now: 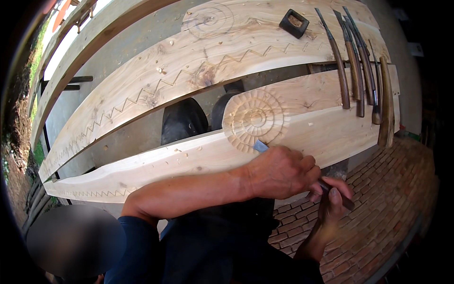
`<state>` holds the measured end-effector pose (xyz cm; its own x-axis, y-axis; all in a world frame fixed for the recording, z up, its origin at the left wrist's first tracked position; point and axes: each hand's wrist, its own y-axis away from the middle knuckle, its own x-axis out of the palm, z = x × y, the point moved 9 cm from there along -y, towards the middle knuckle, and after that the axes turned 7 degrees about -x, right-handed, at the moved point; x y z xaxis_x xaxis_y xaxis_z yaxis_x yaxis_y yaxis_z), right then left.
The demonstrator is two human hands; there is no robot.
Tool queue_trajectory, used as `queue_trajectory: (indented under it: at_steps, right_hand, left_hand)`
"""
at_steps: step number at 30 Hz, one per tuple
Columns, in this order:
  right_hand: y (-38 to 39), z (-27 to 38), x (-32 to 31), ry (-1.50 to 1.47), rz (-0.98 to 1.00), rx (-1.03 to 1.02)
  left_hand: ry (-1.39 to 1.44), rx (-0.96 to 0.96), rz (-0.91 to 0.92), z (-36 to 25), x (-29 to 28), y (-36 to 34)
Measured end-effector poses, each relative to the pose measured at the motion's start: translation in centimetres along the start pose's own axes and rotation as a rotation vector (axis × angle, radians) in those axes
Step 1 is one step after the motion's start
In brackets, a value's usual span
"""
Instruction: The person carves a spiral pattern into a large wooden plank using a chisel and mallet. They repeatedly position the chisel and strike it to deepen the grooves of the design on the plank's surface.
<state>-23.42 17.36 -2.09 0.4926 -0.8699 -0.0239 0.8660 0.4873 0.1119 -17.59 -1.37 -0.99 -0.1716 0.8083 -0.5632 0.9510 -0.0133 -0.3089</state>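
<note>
My left hand [283,171] is closed on a chisel over the lower wooden board [331,137]. The chisel's flat grey blade [260,146] rests at the lower edge of a carved rosette [257,118] with concentric rings and radiating cuts. My right hand [335,199] wraps round the chisel's dark wooden handle [348,202], beyond the board's near edge. A second board [127,85] lies above, marked with a zigzag and faint rings. Several carving tools with wooden handles [343,90] lie across the boards at the right.
A small dark open box [294,22] sits on the upper board among scattered shavings. Curved wooden beams [85,52] stand at upper left. Dark rounded shapes [183,120] show between the boards. Brick paving [373,203] lies below right. A blurred patch [75,239] covers the lower left.
</note>
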Motion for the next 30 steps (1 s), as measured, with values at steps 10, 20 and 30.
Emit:
queue_trajectory:
  at_steps: [10, 20, 30]
  right_hand:
    - [0.1, 0.6, 0.5, -0.014, -0.007, 0.020]
    - [-0.1, -0.7, 1.0, -0.011, 0.040, 0.037]
    - [0.4, 0.4, 1.0, -0.003, 0.030, -0.014]
  left_hand:
    - [0.041, 0.004, 0.010, 0.1, 0.0, -0.1]
    - [-0.018, -0.068, 0.047, 0.6, 0.2, 0.0]
    - [0.006, -0.011, -0.091, 0.3, -0.7, 0.3]
